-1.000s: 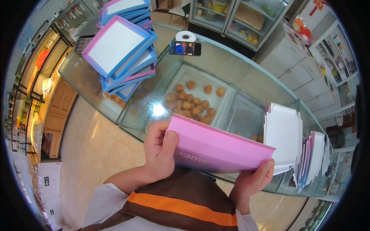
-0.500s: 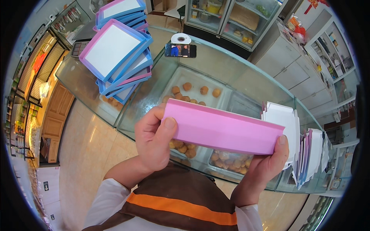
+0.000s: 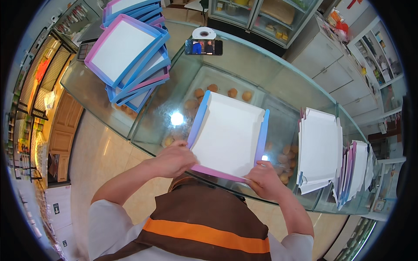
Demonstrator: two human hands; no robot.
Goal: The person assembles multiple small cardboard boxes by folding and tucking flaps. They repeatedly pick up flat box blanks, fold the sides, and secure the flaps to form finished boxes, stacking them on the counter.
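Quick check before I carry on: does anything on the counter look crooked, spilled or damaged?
Only the pile of finished box trays at the far left of the glass counter: it is fanned out unevenly, each tray twisted off the one below. The flat sheets at right are slightly splayed. Nothing looks spilled or torn around the box tray held by both hands.

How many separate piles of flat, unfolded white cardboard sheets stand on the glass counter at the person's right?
2. One larger pile of flat white cardboard sheets lies just right of the half-folded box; a second, pink- and blue-edged pile lies further right, near the counter's end. More may be hidden beyond.
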